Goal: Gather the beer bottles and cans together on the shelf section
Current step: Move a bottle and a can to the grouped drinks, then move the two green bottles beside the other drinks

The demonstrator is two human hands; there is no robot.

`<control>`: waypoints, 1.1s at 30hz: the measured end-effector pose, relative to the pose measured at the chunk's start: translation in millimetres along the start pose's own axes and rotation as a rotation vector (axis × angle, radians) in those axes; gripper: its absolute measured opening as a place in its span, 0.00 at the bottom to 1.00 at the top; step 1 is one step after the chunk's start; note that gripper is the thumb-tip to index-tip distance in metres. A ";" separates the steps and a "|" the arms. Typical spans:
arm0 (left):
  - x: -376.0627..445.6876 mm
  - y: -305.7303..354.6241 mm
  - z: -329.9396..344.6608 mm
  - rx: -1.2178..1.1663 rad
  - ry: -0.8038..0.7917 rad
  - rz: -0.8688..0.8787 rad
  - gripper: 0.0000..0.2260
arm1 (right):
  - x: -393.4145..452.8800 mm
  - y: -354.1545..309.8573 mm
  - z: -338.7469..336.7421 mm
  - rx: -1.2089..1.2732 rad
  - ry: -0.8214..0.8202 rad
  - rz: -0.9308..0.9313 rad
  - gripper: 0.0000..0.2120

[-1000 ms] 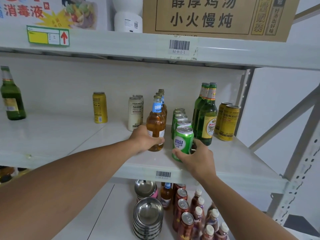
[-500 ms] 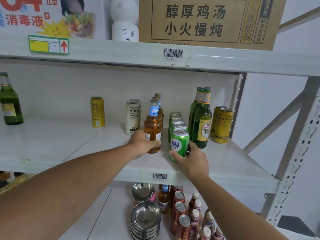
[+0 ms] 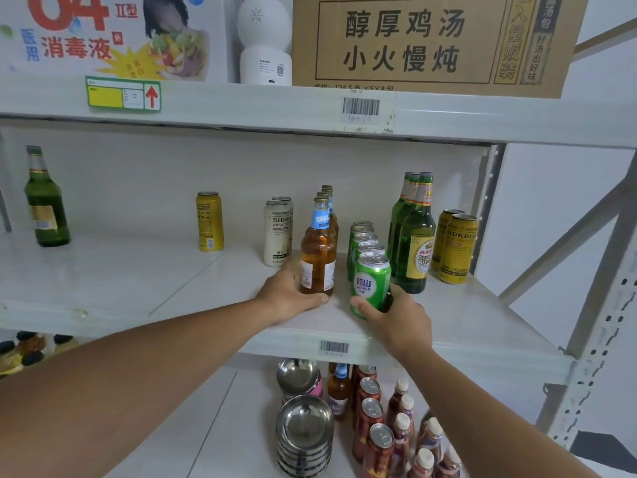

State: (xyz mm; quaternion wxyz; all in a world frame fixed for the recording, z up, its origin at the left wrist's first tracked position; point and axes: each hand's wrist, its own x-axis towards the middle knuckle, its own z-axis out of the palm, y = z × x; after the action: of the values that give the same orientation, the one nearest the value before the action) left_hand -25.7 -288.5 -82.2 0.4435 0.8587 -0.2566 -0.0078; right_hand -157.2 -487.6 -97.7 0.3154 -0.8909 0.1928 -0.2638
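On the white middle shelf [image 3: 458,315] stand rows of drinks. My left hand [image 3: 287,296] grips the base of the front amber bottle [image 3: 317,257], which heads a row of amber bottles. My right hand [image 3: 396,313] holds the front green can [image 3: 370,282], first in a row of green cans [image 3: 363,238]. Behind and right stand green bottles [image 3: 413,243] and yellow cans [image 3: 456,248]. White cans [image 3: 277,232] sit left of the amber row. A lone yellow can [image 3: 209,221] and a lone green bottle [image 3: 44,205] stand further left.
The upper shelf [image 3: 241,108] carries a cardboard box [image 3: 431,39], a white device [image 3: 263,43] and a printed carton [image 3: 113,32]. The lower shelf holds stacked steel bowls [image 3: 303,432] and several brown cans and bottles [image 3: 375,419]. A metal upright [image 3: 599,326] rises at right.
The view has tilted up slightly, so the shelf sits lower in frame. Both hands stay at the amber bottle and the green can.
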 end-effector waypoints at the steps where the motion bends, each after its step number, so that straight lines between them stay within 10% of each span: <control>1: -8.5 -1.3 -8.2 0.054 0.007 0.008 0.39 | -1.1 -0.1 -0.3 -0.006 -0.002 -0.003 0.29; 6: -52.1 -25.1 -67.1 0.310 0.013 0.005 0.32 | -13.4 0.0 1.5 0.138 0.134 -0.049 0.39; 12: -107.8 -66.5 -138.6 0.474 0.054 -0.074 0.25 | -44.7 -4.4 -4.5 0.214 0.313 -0.209 0.09; 24: -200.9 -124.5 -250.1 0.517 0.120 -0.175 0.23 | -78.7 -148.0 83.8 0.067 -0.273 -0.480 0.15; 33: -295.8 -193.5 -353.2 0.477 0.224 -0.357 0.21 | -117.6 -256.7 176.3 0.123 -0.411 -0.513 0.11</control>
State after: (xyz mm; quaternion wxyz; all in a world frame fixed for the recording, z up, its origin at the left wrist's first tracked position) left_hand -113.5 203.4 -79.5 0.2466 0.9655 -0.0460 0.0696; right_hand -99.9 -160.0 -85.0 0.3240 -0.9244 -0.1217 -0.1606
